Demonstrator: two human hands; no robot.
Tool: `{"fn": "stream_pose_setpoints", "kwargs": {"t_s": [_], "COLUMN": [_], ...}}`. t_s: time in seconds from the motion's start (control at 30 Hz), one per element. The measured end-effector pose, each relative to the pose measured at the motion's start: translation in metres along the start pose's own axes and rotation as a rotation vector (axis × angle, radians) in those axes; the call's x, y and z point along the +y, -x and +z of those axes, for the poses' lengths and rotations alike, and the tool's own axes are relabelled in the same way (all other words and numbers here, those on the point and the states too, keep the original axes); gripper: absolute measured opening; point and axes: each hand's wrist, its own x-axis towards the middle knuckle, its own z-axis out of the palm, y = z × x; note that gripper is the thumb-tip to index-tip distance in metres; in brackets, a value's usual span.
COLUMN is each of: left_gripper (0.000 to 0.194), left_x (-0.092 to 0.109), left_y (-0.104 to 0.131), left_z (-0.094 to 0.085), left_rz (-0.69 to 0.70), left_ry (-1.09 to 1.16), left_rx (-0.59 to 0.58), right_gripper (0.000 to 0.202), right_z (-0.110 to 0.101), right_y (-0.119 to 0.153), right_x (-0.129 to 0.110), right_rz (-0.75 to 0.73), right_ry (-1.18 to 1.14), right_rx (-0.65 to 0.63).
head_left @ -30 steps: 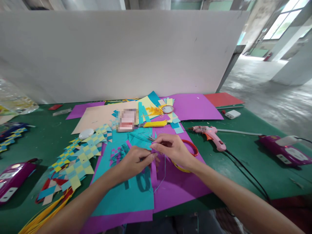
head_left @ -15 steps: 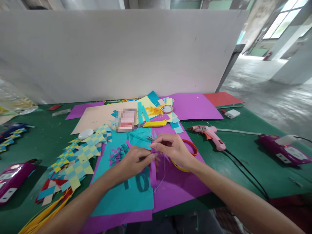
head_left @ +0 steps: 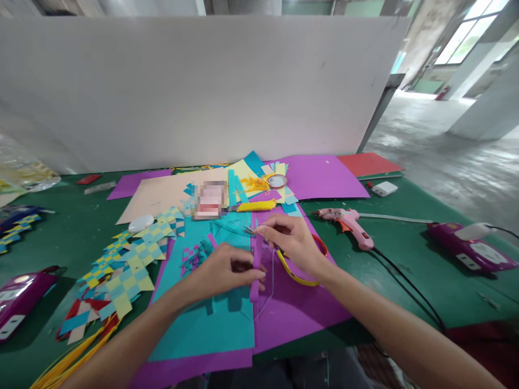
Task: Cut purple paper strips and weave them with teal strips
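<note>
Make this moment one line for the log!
left hand: pinching purple strip; right hand: pinching its far end; underneath: teal sheet, purple sheet; rightward: pink glue gun on green table

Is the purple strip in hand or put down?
In hand: the purple strip is pinched near its top by the right hand; the left hand holds it lower down.

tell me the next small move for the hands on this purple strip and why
Probably slide the left hand down the purple strip while the right hand holds its top: the left thumb and fingers pinch it partway along, and its lower end sticks out below them.
</note>
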Motion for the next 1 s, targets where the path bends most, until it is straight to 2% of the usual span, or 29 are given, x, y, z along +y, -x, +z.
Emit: {"fn": "stream_pose_setpoints", "kwargs": {"t_s": [0.1,0.3,0.47,0.8,1.0], "left_gripper": [0.03,0.033,0.031,0.025,0.027], "left_x": [0.001,0.002,0.001,-0.003,-0.005], "left_y": [0.0,-0.001,0.0,-0.002,0.0], "left_z": [0.001,0.005,0.007,0.008,0.01], "left_rz": [-0.033,-0.181,-0.213,-0.186,-0.197], "left_ry": [0.002,0.29,0.369,0.353,0.342], "left_rx": [-0.045,-0.146,-0.182,-0.155,-0.135], "right_gripper": [0.023,0.021,0.021,0.024,0.025], "right_z": [-0.005,-0.013,-0.014,-0.017,-0.018], "right_y": [-0.003,-0.006,-0.007,-0.009,-0.009], "right_x": [-0.002,-0.003,-0.002,0.0,0.001], "right_rz": [0.018,0.045,0.028,0.021,0.017], "right_ry": [-0.019,-0.046,-0.04,-0.06,-0.04], "right_rx": [0.01,0.057,0.063,0.088,0.091]}}
